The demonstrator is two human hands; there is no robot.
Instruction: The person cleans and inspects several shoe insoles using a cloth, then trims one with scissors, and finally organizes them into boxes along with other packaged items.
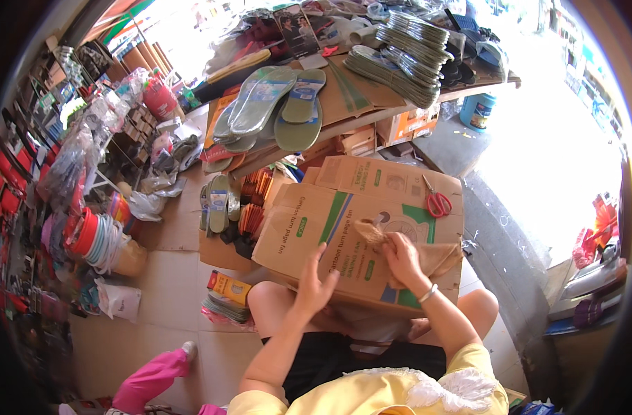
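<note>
Right hand (403, 259) clamped on tan fabric (370, 232) over carton (298, 207).
Left hand (316, 285): fingers apart, near carton's edge; red-handled scissors (438, 205) lie on top.

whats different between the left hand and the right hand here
The left hand is open with no object visible in it, while the right hand is closed on what looks like brown fabric. The right hand has a pale bracelet at its wrist; the left hand has none. Both are bare and near the printed cardboard carton.
</note>
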